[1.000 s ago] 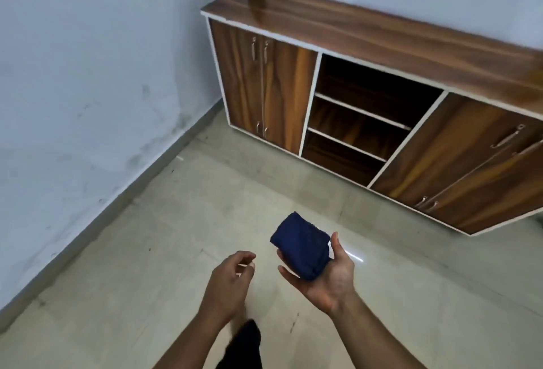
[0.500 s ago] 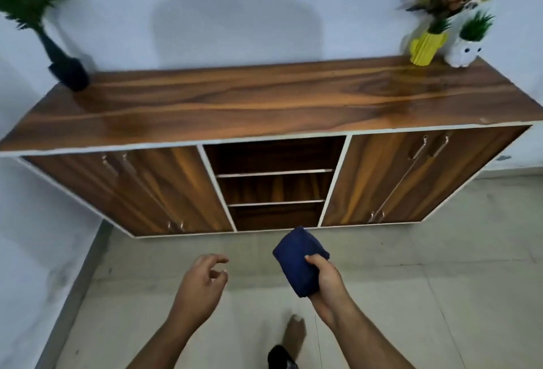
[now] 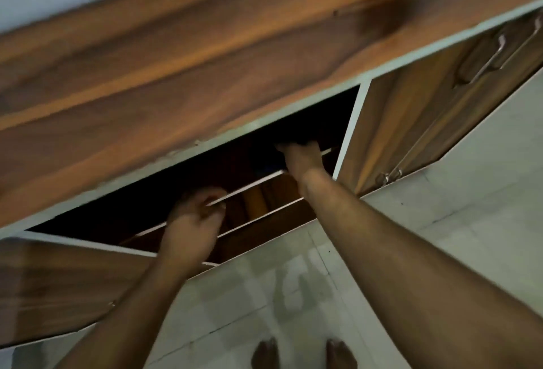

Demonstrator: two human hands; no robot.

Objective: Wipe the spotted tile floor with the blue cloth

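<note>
Cabinet top (image 3: 205, 54): glossy wood-grain veneer, smooth, pale edge banding. Door (image 3: 411, 122) right of the open bay: same veneer, metal bar handle (image 3: 487, 60). Shelf edges (image 3: 249, 186) inside the bay: pale banding. Floor (image 3: 484, 192) below cabinet: smooth, slightly glossy tile.

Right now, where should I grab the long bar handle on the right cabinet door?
Grip the bar handle at its middle, coming from the front and wrapping round it. It is a slim bar that seems to stand off the cabinet door, fixed at its ends.
</note>
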